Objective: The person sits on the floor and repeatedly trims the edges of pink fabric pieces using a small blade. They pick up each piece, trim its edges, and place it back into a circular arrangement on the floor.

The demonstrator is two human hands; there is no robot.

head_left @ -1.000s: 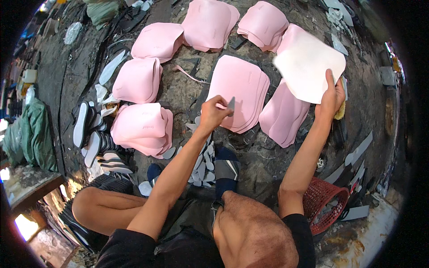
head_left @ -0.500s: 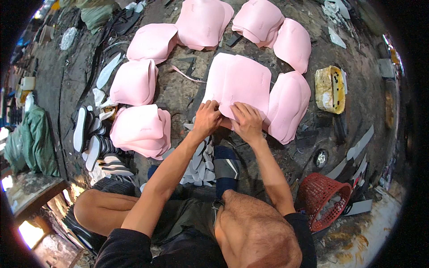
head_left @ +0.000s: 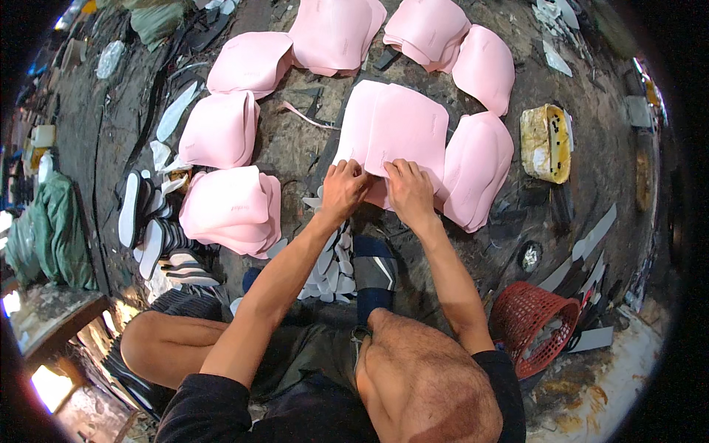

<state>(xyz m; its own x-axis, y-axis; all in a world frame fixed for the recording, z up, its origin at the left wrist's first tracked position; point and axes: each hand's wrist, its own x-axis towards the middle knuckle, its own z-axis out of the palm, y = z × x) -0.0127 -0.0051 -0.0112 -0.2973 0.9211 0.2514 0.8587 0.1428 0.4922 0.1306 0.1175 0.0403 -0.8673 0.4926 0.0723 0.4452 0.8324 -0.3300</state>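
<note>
left hand (head_left: pixel 345 188): fingers are curling inward, nearly closed, at the near edge of the work; whether anything is sitting inside them, cannot tell.

right hand (head_left: pixel 408 190): just beside the left, half closed; fingertips are resting on the near edge of a pink foam sheet (head_left: pixel 406 129). grip on the underside is hidden, so cannot tell if it is pinching.

the sheet is lying directly beyond both hands, overlapping a second pink sheet (head_left: pixel 356 133) that is showing at its left.

right of the right hand, a pink stack (head_left: pixel 480 170) is lying close by; farther right, a yellow tub (head_left: pixel 546 144) is standing. well left of the left hand, another pink stack (head_left: pixel 229 207) is lying, with slipper soles (head_left: pixel 131 210) beyond it. more pink stacks (head_left: pixel 336 37) are arcing beyond the hands. nearer the body than the left hand, pale offcuts (head_left: pixel 336 273) are lying in a heap; nearer the body and right of the right hand, a red mesh basket (head_left: pixel 528 314) is tilting.
</note>
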